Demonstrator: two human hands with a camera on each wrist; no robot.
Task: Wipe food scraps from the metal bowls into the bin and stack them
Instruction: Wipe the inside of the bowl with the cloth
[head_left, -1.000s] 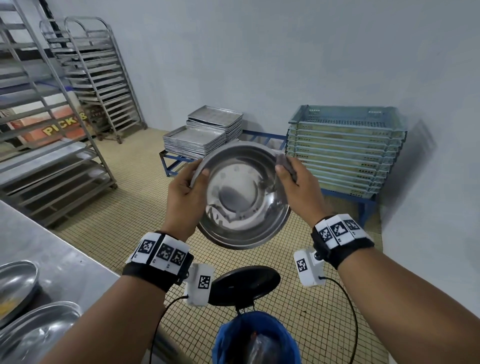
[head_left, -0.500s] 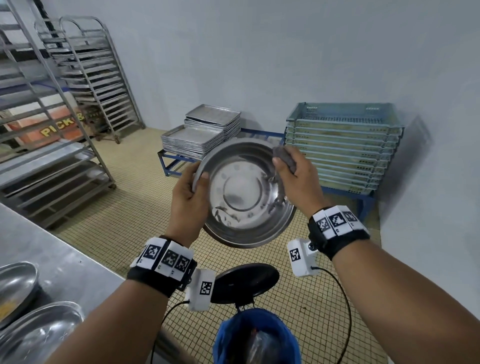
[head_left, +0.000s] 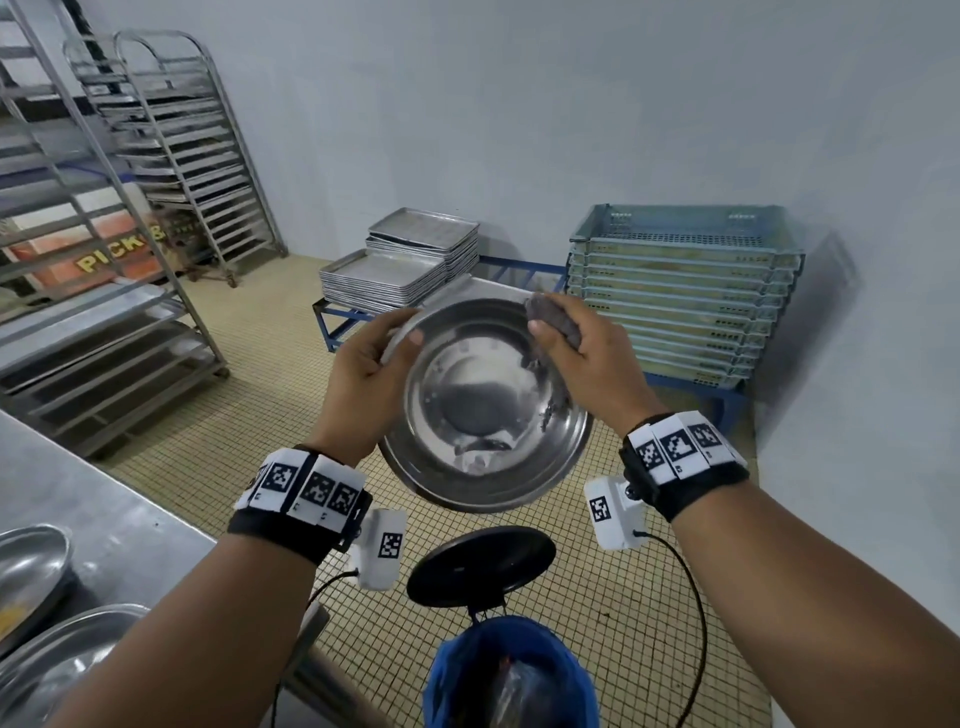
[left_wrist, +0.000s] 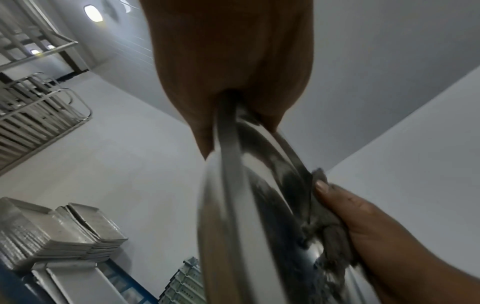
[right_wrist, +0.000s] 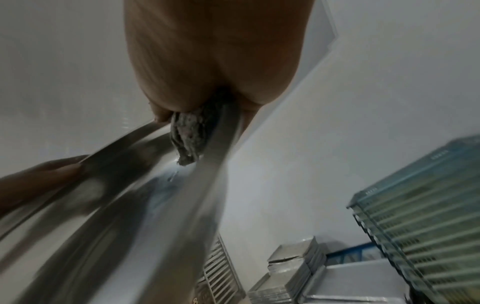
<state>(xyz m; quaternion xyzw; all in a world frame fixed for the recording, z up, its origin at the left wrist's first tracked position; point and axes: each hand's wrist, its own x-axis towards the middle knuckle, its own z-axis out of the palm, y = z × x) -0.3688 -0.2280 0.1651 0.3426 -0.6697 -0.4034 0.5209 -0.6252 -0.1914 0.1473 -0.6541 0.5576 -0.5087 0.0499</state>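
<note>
Between the two hands, above the bin, the metal bowl (head_left: 485, 405) is being held tilted, its open face turned toward the person and its lower rim hanging over the blue-lined bin (head_left: 506, 675). The right hand (head_left: 587, 353) is gripping a wadded grey cloth (head_left: 553, 322), its fingers (head_left: 540, 330) curled round the wad and pressing it against the bowl's upper right inner wall, just inside the rim. The left hand (head_left: 363, 369) is pinching the opposite rim at the upper left, thumb inside and the other fingers behind the wall, as the left wrist view confirms.

Dark scraps and wet smears are lying on the lower inner wall (head_left: 483, 447), below the cloth and directly above the bin's mouth, beside the raised black lid (head_left: 480, 564). So, by my judgement, the wipe is needing to run downward and toward the person, from the cloth across the base to that low rim.

Further out, to the left, more metal bowls (head_left: 31, 571) are sitting on the steel bench (head_left: 104, 519), nearer the left hand, which would suit it for stacking.
</note>
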